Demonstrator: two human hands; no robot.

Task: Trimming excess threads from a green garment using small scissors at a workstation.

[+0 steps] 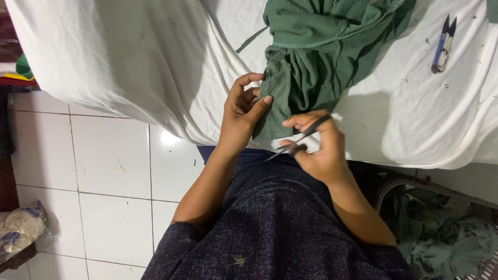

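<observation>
A green garment lies bunched on a white-covered table, with one end hanging over the near edge. My left hand pinches that hanging end between thumb and fingers. My right hand grips a small dark thread snipper, its blades pointing left just below the cloth's lower edge. Both hands sit close together at the table edge, above my lap in dark speckled fabric.
A second thread snipper with a blue handle lies on the white cover at the far right. A basket of green fabric scraps stands on the floor to my right. White floor tiles lie at left, with a bundled bag at the left edge.
</observation>
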